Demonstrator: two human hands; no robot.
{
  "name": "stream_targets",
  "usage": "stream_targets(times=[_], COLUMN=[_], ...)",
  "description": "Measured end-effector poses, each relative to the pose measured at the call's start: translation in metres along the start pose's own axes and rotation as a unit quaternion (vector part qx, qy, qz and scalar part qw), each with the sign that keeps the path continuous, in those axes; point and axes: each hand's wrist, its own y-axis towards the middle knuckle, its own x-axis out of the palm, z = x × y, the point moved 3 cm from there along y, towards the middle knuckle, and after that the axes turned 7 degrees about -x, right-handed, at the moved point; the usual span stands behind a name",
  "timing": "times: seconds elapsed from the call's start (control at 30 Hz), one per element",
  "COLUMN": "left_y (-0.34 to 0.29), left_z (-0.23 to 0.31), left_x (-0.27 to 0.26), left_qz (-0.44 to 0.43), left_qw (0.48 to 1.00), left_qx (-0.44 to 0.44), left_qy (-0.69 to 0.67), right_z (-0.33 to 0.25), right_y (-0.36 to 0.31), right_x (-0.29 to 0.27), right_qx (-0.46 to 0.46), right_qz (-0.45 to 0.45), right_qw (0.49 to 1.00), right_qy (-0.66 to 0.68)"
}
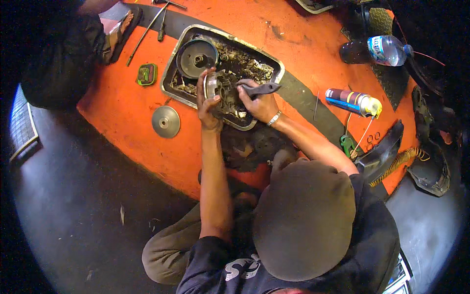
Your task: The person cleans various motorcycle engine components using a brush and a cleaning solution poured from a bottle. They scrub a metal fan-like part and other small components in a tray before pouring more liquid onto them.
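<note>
Neither of my own hands is in view. In front of me a person in a dark cap [303,220] sits with their back to me. Their left hand [209,109] grips a round, finned metal part [223,90] by its side, over a grimy metal tray [278,66]. A brush with a dark handle [262,89] is in their right hand [262,105], against the part; its bristles are hard to make out. Inside the tray lies a round metal drum [188,58] with a hub in its middle, amid dark, wet-looking residue.
A metal disc [166,121] and a yellow-green square object [147,74] lie on the orange mat [117,132]. Rightward are a spray can [350,100], a plastic bottle [389,50], a coil spring [401,159] and dark panels [428,176]. Another person's foot [119,36] is far left, near long tools [147,32].
</note>
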Motion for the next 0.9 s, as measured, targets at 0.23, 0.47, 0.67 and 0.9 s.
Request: stream_targets(times=[0.23,0.47,0.67,0.9], left_y=[-0.006,-0.01,-0.007,-0.005], left_z=[-0.018,-0.025,-0.027,-0.024], left_x=[-0.005,-0.012,-0.014,-0.009], left_qz=[0.012,0.037,0.038,0.01], left_qw=[1.0,0.992,0.993,0.997], left_qx=[-0.01,-0.067,-0.073,-0.07], left_qy=[0.009,-0.1,-0.082,-0.044], right_z=[0.009,0.006,-0.008,-0.017], right_y=[-0.003,-0.003,0.0,0.005], right_x=[0.002,-0.004,0.0,-0.012], right_qx=[0.017,0.061,0.009,-0.017], right_qz=[0.036,-0.018,-0.042,-0.156], right_qw=[0.995,0.998,0.995,0.988], right_qy=[-0.089,-0.024,0.086,0.008])
